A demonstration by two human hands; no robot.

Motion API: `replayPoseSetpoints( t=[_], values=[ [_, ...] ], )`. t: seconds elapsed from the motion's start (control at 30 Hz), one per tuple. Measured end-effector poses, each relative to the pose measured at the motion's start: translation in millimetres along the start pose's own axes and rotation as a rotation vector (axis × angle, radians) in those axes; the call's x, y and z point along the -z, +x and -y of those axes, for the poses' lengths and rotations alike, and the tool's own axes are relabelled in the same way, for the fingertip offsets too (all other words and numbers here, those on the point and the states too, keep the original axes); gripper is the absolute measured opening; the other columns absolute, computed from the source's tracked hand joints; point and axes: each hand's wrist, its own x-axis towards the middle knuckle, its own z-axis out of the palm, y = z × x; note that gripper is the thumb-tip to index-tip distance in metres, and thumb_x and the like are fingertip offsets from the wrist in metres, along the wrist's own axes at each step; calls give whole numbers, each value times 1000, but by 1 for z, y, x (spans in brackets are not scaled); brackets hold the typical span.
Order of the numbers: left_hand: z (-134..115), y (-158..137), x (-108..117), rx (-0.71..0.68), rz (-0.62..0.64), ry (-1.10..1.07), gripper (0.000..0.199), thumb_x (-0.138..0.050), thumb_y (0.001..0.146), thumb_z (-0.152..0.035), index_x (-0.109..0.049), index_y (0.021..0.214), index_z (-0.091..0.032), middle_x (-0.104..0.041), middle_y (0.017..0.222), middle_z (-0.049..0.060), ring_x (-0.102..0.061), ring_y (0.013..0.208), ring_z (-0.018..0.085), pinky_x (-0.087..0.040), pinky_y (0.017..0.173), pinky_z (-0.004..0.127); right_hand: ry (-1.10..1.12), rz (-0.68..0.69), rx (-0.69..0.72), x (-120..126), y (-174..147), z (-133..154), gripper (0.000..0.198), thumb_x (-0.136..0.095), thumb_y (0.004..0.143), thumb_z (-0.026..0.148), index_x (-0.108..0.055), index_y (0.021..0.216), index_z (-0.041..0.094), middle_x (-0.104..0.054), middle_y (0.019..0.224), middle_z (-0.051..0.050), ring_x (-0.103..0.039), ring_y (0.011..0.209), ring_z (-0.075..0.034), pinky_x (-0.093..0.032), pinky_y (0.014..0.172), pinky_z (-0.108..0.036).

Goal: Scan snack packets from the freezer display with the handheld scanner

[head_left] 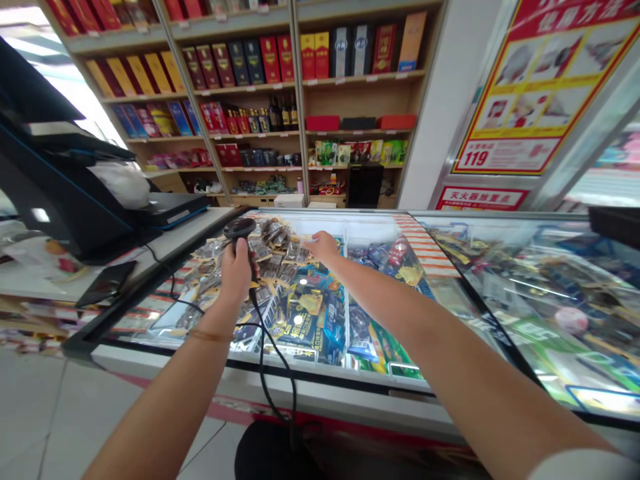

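Note:
My left hand (237, 270) is wrapped round the handle of a black barcode scanner (240, 229), its head up and its cable (263, 327) hanging down over the front edge. My right hand (324, 247) reaches forward with fingers pinched on the edge of a small clear packet (299, 251) with a tan label. Many similar packets (210, 273) with dark contents lie in a spread pile around and beneath the scanner. Under the glass, coloured packages (300, 320) fill white wire baskets, just below and right of the pile.
A black checkout machine (55, 167) and a dark phone-like slab (107, 283) stand on the counter at left. Glass-topped freezers (530, 293) continue to the right. Behind, shelves (250, 87) hold boxes and bottles. A red-and-yellow poster (545, 87) hangs at right.

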Motion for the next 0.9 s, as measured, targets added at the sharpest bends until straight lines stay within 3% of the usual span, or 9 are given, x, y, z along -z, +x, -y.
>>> replayPoseSetpoints(
  t=[0.2,0.4,0.5,0.63,0.77,0.9],
  values=[
    [-7,-21,-46,8,87,-12,39,-60,93,-60,-46,91,-24,-57,67,-6,-48,41,8,-36,38,22,-112,-80,88,60,-7,-23,10,-70,92,27,-65,84,23,-72,85,-4,-72,85,-23,-53,82,-34],
    [-11,-66,-116,-4,264,-10,37,-58,93,-59,-47,90,-24,-59,68,-5,-49,40,9,-36,37,21,-243,-216,228,158,-27,-81,12,-62,89,19,-71,95,22,-73,100,-7,-68,105,-25,-51,101,-39],
    [-10,-91,-149,-12,351,2,41,-61,88,-62,-47,88,-23,-59,69,-6,-49,40,9,-37,37,21,-313,-292,230,219,-52,-121,19,-61,89,19,-71,104,21,-72,109,-9,-67,108,-25,-51,105,-41],
    [-5,-114,-183,-3,399,-35,43,-61,87,-64,-49,88,-23,-58,66,-6,-48,39,9,-38,37,22,-378,-385,132,316,-95,-176,31,-59,89,22,-68,118,19,-66,127,-15,-69,95,-24,-54,100,-43],
    [0,-123,-200,20,380,-51,39,-60,90,-61,-49,86,-24,-57,62,-5,-48,39,10,-37,36,23,-569,-614,105,424,-152,-230,41,-62,88,32,-65,126,17,-64,131,-19,-62,124,-34,-47,112,-50],
    [5,-127,-201,-2,410,-24,35,-60,91,-56,-53,87,-22,-60,65,-2,-49,40,11,-38,36,24,-676,-868,-185,510,-207,-284,75,-70,81,59,-57,141,14,-55,148,-29,-49,142,-46,-42,113,-60]
  ],
)
